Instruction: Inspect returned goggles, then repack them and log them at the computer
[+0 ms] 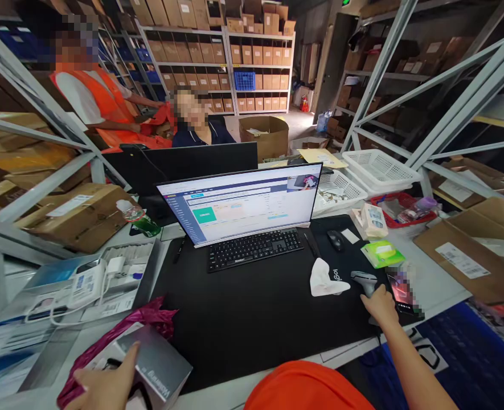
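Observation:
My right hand (382,307) is closed around the handle of a grey barcode scanner (364,279), over the right side of the black desk mat (234,319). At the lower left my left hand (104,381) grips a grey printed box (155,361), one finger lying along its edge; the other fingers are partly hidden. A dark strap or cord shows beside that hand. Under and behind the box spreads a crumpled magenta plastic bag (160,319). A phone (403,291) lies just right of the scanner.
A lit monitor (243,205) and black keyboard (255,249) stand mid-desk, with a mouse (336,240), crumpled tissue (325,279) and green tissue pack (382,253) rightward. A tray of chargers (149,267) sits left. Another person (200,128) sits behind the monitors; a person in an orange vest (102,102) stands left.

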`<state>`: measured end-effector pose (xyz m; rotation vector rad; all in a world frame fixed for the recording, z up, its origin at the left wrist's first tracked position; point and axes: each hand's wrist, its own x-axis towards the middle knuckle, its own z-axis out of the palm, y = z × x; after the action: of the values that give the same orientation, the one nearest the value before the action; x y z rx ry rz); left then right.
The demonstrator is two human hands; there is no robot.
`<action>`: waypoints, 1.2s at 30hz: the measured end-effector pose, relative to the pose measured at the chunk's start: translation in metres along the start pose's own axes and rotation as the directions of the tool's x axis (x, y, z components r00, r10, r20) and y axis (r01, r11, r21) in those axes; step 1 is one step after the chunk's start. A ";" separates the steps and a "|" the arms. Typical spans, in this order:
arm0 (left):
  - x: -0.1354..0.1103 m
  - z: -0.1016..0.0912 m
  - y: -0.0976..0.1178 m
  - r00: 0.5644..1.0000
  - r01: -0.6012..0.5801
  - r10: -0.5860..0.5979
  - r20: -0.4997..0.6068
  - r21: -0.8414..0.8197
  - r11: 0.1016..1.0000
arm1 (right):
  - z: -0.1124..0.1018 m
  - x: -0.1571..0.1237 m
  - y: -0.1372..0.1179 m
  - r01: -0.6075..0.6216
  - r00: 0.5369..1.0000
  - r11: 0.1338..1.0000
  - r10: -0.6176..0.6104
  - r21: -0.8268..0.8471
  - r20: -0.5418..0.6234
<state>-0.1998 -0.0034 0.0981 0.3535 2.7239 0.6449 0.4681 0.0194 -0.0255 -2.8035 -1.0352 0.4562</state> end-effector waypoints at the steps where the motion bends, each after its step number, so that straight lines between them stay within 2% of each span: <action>1: -0.006 0.006 0.010 1.000 -0.002 0.004 -0.031 0.043 0.999 | -0.001 -0.004 -0.001 0.012 0.998 1.000 -0.013 -0.008 -0.062; 3: -0.018 0.022 0.026 0.991 -0.084 0.093 -0.098 0.098 0.992 | -0.004 -0.011 -0.005 0.091 0.967 0.995 -0.095 -0.030 -0.235; 5: -0.025 0.036 0.037 0.963 -0.211 0.224 -0.150 0.095 0.973 | -0.005 -0.015 -0.014 0.234 0.892 0.971 -0.237 -0.057 -0.385; 7: -0.028 0.045 0.042 0.932 -0.296 0.305 -0.198 0.072 0.952 | -0.004 -0.012 -0.030 0.399 0.813 0.916 -0.379 -0.051 -0.442; 9: -0.031 0.048 0.045 0.884 -0.387 0.388 -0.260 0.055 0.920 | -0.002 0.000 -0.053 0.535 0.764 0.845 -0.483 0.003 -0.428; 11: -0.041 0.050 0.048 0.801 -0.510 0.498 -0.332 0.055 0.858 | 0.001 0.019 -0.081 0.590 0.754 0.803 -0.513 0.080 -0.410; 13: -0.061 0.057 0.052 0.700 -0.647 0.625 -0.347 0.063 0.760 | 0.004 0.042 -0.108 0.577 0.776 0.804 -0.488 0.140 -0.400; 15: -0.089 0.073 0.054 0.612 -0.767 0.749 -0.253 0.040 0.640 | 0.008 0.065 -0.131 0.534 0.809 0.828 -0.443 0.169 -0.386; 16: -0.104 0.085 0.053 0.574 -0.813 0.803 -0.160 0.003 0.582 | 0.011 0.076 -0.139 0.511 0.825 0.842 -0.424 0.173 -0.375; 17: -0.117 0.099 0.051 0.564 -0.826 0.819 -0.106 -0.060 0.561 | 0.014 0.085 -0.145 0.491 0.838 0.855 -0.410 0.169 -0.360; 19: -0.136 0.131 0.038 0.609 -0.780 0.792 0.023 -0.165 0.604 | 0.023 0.102 -0.150 0.464 0.855 0.875 -0.401 0.140 -0.327; 21: -0.142 0.160 0.015 0.609 -0.776 0.788 0.083 -0.143 0.615 | 0.033 0.117 -0.149 0.472 0.848 0.877 -0.424 0.090 -0.318; 23: -0.135 0.184 -0.012 0.547 -0.833 0.834 0.079 -0.050 0.551 | 0.043 0.132 -0.145 0.502 0.815 0.864 -0.456 0.044 -0.356; 25: -0.121 0.199 -0.036 0.447 -0.894 0.892 0.065 0.054 0.444 | 0.050 0.146 -0.142 0.554 0.757 0.833 -0.502 0.004 -0.419; 28: -0.105 0.208 -0.057 0.323 -0.933 0.946 0.011 0.174 0.316 | 0.058 0.164 -0.139 0.629 0.670 0.776 -0.570 -0.044 -0.475; 30: -0.101 0.209 -0.059 0.276 -0.932 0.961 -0.011 0.240 0.270 | 0.063 0.170 -0.138 0.653 0.639 0.754 -0.594 -0.063 -0.488; 33: -0.103 0.208 -0.055 0.250 -0.919 0.968 -0.019 0.309 0.243 | 0.067 0.171 -0.135 0.668 0.612 0.739 -0.609 -0.082 -0.505; 36: -0.106 0.205 -0.052 0.261 -0.907 0.965 0.004 0.344 0.243 | 0.067 0.168 -0.134 0.660 0.609 0.746 -0.602 -0.092 -0.517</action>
<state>-0.0373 -0.0007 -0.0740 2.2819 2.4626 0.5189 0.4854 0.2309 -0.1011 -2.0322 -1.6580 -0.3140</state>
